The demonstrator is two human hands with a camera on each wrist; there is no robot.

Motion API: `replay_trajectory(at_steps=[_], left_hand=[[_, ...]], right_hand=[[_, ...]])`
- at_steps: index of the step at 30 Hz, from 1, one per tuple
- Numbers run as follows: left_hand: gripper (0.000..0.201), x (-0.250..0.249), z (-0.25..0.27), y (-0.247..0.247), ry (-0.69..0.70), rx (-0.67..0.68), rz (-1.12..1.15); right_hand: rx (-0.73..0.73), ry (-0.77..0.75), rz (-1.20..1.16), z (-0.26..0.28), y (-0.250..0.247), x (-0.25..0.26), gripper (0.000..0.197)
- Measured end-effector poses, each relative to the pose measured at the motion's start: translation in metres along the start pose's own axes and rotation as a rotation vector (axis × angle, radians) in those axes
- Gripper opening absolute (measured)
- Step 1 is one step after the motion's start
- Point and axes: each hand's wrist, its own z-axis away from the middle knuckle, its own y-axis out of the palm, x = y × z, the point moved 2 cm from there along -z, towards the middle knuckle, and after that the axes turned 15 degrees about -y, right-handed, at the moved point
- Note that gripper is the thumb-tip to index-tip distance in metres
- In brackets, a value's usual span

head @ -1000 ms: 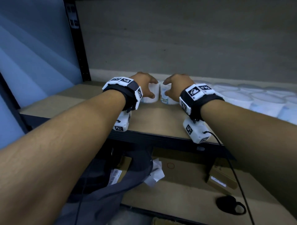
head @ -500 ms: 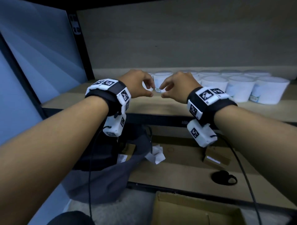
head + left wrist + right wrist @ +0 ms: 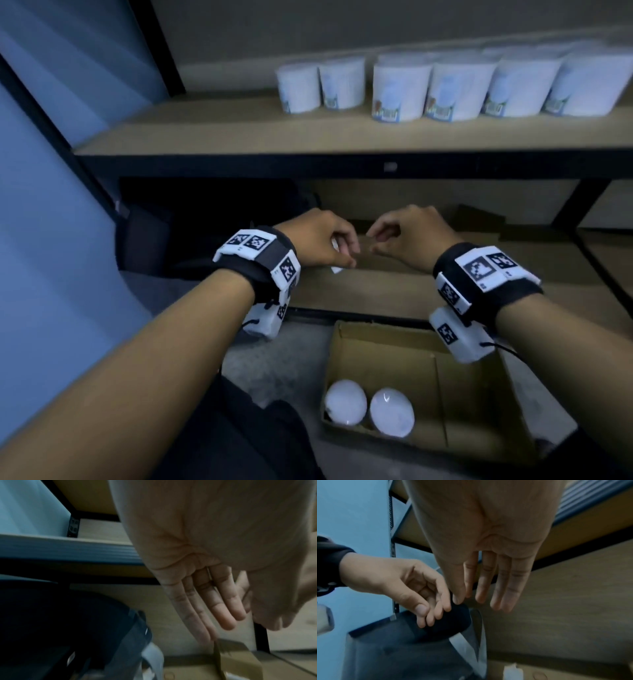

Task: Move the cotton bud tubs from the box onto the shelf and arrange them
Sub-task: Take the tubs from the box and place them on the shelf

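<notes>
Several white cotton bud tubs point(image 3: 400, 92) stand in rows along the back of the wooden shelf point(image 3: 239, 137), from its middle to the right. Two more tubs point(image 3: 346, 402) point(image 3: 392, 413), seen from above by their white lids, stand in the near left corner of the open cardboard box point(image 3: 479, 404) on the floor. My left hand point(image 3: 346, 251) and right hand point(image 3: 376, 236) hang side by side below the shelf edge, above the box. Both hold nothing. In the wrist views the left fingers point(image 3: 216, 601) and right fingers point(image 3: 503, 586) hang loosely extended.
A dark bag point(image 3: 191, 233) fills the left of the lower shelf, with white paper point(image 3: 337, 269) beside it. A black shelf post point(image 3: 579, 202) stands at the right, a blue wall point(image 3: 51, 171) at the left. The box's right part holds no tubs.
Both hands let go of the two tubs at the left end of the rows, pulled back from the shelf and dropped below its edge. The view tilted down and the box came into sight.
</notes>
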Motion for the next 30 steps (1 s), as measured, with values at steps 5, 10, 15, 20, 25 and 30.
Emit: replay_trajectory(at_steps=[5, 10, 15, 20, 25, 30], left_hand=[[0.027, 0.025, -0.021, 0.08, -0.144, 0.116, -0.026], [0.039, 0.054, -0.03, 0.167, -0.289, 0.266, -0.004], [0.056, 0.08, -0.036, 0.241, -0.401, 0.376, -0.12], [0.073, 0.085, -0.04, 0.284, -0.363, 0.358, -0.137], [0.079, 0.088, -0.044, 0.306, -0.364, 0.354, -0.119], [0.076, 0.098, -0.041, 0.327, -0.368, 0.314, -0.136]], right_hand=[[0.187, 0.155, 0.018, 0.029, 0.058, -0.031, 0.029], [0.403, 0.291, 0.003, 0.066, 0.116, -0.064, 0.04], [0.572, 0.399, -0.005, 0.096, 0.171, -0.087, 0.056], [0.632, 0.49, -0.028, 0.119, 0.218, -0.097, 0.064], [0.645, 0.498, -0.038, 0.138, 0.249, -0.102, 0.067], [0.701, 0.514, -0.016, 0.145, 0.265, -0.107, 0.08]])
